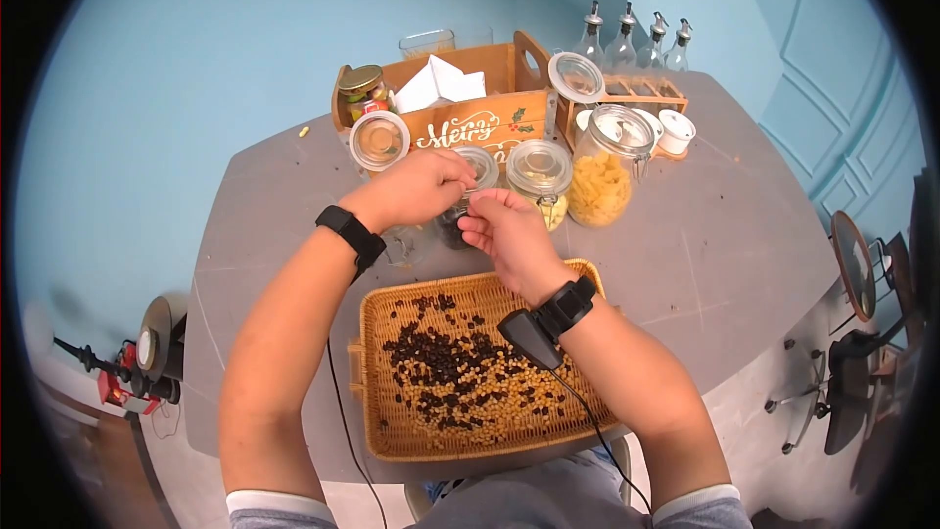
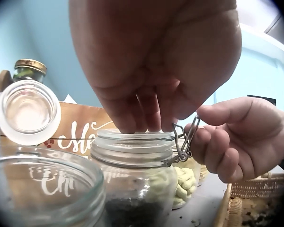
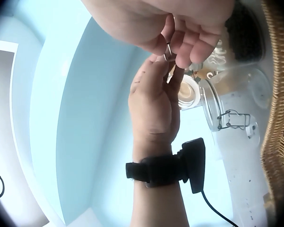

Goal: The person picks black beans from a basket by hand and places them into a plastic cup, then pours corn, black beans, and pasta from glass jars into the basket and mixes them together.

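Note:
A clip-top glass jar (image 2: 132, 189) with dark contents stands on the table between my hands, its lid (image 2: 132, 135) lowered over the mouth. My left hand (image 1: 416, 186) rests its fingertips on that lid from above. On the jar's right side my right hand (image 1: 514, 240) pinches the wire clasp (image 2: 182, 149) between thumb and fingers. Left of this jar, an open glass jar (image 2: 42, 189) has its lid (image 1: 380, 140) tipped back. To the right are a jar of pale yellow-green pieces (image 1: 540, 176) and a taller jar of yellow pasta (image 1: 600, 186) with its lid raised.
A wicker basket (image 1: 367, 382) with dark and pale beans sits at the table's near edge. Behind the jars stands a wooden box (image 1: 480, 127) with lettering. White pots (image 1: 676, 130) and glass bottles (image 1: 620, 51) occupy the back right. Cables hang from both wrist cameras.

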### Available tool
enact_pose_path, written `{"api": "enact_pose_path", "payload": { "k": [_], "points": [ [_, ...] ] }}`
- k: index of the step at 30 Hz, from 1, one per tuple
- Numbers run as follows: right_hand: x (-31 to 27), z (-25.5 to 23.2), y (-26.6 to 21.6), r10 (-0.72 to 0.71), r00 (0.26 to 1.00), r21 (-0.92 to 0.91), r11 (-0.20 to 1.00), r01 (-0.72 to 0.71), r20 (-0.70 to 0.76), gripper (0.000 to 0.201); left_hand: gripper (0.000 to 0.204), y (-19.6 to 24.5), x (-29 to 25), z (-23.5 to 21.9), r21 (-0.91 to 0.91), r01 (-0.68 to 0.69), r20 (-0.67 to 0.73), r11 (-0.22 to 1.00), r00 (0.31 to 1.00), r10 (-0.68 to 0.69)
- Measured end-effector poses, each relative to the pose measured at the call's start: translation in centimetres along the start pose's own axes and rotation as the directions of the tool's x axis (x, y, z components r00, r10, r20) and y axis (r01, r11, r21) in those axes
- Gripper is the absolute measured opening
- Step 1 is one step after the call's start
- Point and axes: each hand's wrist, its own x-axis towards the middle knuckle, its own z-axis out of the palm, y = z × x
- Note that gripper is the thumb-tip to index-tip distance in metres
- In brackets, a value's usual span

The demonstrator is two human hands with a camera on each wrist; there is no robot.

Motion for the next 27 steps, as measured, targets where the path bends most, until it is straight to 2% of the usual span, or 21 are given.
{"api": "enact_pose_path", "payload": {
  "k": [2, 5, 6, 8, 12, 14, 16, 18, 20, 22, 24, 25, 27],
  "points": [
    [0.6, 0.2, 0.0, -0.006, 1.000, -0.010, 1.000, 0.005, -0.017, 0.009, 0.019, -0.1, 0.0, -0.3, -0.092, 0.020, 0.058, 0.996, 0.998, -0.015],
    [0.9, 0.2, 0.1, -0.023, 0.999, -0.030, 0.999, 0.022, -0.030, 0.010, 0.020, 0.0, -0.2, -0.7, -0.064, -0.020, 0.091, 0.998, 0.996, 0.026],
    [1.0, 0.2, 0.2, -0.033, 0.999, -0.042, 0.999, 0.033, -0.023, 0.011, 0.020, -0.4, -0.3, -0.5, -0.066, -0.022, 0.091, 0.998, 0.995, 0.028],
    [1.2, 0.3, 0.2, -0.058, 0.998, -0.063, 0.996, 0.056, -0.025, 0.012, 0.019, -0.8, -0.7, -0.1, -0.084, -0.092, 0.007, 0.992, 0.996, 0.093],
    [0.7, 0.8, -0.2, -0.069, 0.997, -0.109, 0.992, 0.065, -0.034, 0.015, 0.018, -0.8, 0.0, -0.2, -0.071, -0.023, 0.042, 0.997, 0.999, 0.026],
    [0.5, 0.7, -0.1, -0.050, 0.998, -0.091, 0.995, 0.047, -0.031, 0.015, 0.015, -0.8, 0.2, -0.1, -0.120, 0.029, 0.047, 0.992, 0.999, -0.023],
    [0.6, 0.4, 0.2, -0.028, 0.999, -0.068, 0.997, 0.026, -0.030, 0.015, 0.012, -0.9, 0.3, -0.1, -0.102, 0.015, 0.032, 0.995, 0.999, -0.012],
    [0.8, 0.1, 1.2, -0.113, 0.994, -0.162, 0.981, 0.110, -0.007, 0.016, 0.010, -0.9, 0.4, 0.2, -0.087, 0.005, 0.025, 0.996, 1.000, -0.003],
    [0.9, -0.3, 1.6, -0.119, 0.993, -0.195, 0.974, 0.116, -0.002, 0.017, 0.009, -0.6, 0.7, 0.3, 0.022, -0.008, -0.008, 1.000, 1.000, 0.008],
    [0.8, -0.6, 1.8, -0.126, 0.992, -0.230, 0.965, 0.123, 0.003, 0.018, 0.010, -0.4, 0.7, 0.4, 0.017, 0.028, -0.005, 0.999, 1.000, -0.028],
    [0.3, -0.9, 1.9, -0.007, 0.999, -0.287, 0.958, -0.007, -0.046, 0.021, 0.011, -0.3, 0.8, 0.6, 0.009, 0.063, 0.002, 0.998, 0.998, -0.063],
    [0.2, -1.1, 1.8, -0.006, 0.999, -0.285, 0.959, -0.008, -0.048, 0.021, 0.013, -0.2, 0.8, 0.5, 0.002, 0.082, 0.004, 0.997, 0.997, -0.082],
    [0.3, -1.7, 1.7, 0.009, 1.000, -0.427, 0.904, -0.012, -0.009, 0.023, 0.015, -0.3, 0.8, 0.6, -0.005, 0.104, 0.010, 0.995, 0.995, -0.104]
  ]
}}
